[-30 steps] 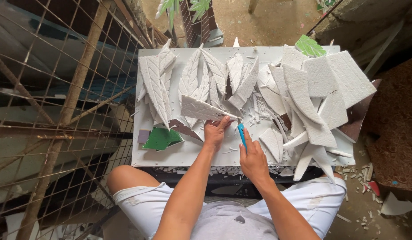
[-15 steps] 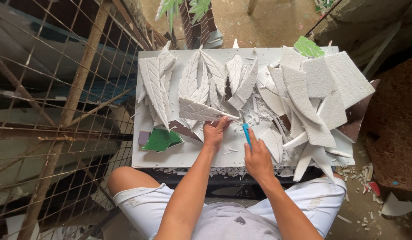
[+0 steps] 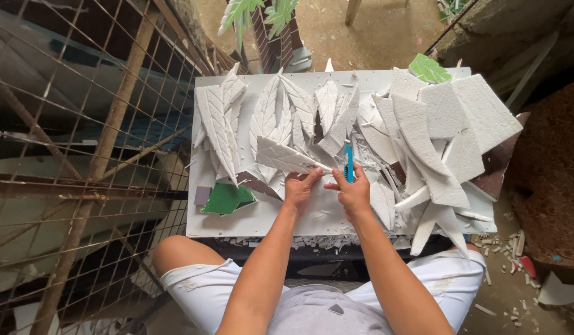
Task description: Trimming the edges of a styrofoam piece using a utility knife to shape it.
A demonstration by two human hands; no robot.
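My left hand (image 3: 300,188) holds the near end of a white foam leaf (image 3: 284,157) lying flat on the white board table (image 3: 237,220). My right hand (image 3: 352,193) grips a blue utility knife (image 3: 348,162), blade end pointing away, just right of the leaf's tip. Both hands are close together near the board's front middle. Carved white foam leaves (image 3: 220,127) lie in piles across the left and centre, and plain foam offcuts (image 3: 448,133) are stacked to the right.
A green painted leaf piece (image 3: 225,198) lies at front left, another green leaf (image 3: 428,67) at the far right corner. A rusty wire mesh fence (image 3: 82,167) runs along the left. Foam scraps litter the ground (image 3: 516,248) at right.
My right hand has drawn the blue knife up and closer to my left hand. The foam leaf stays under my left hand.
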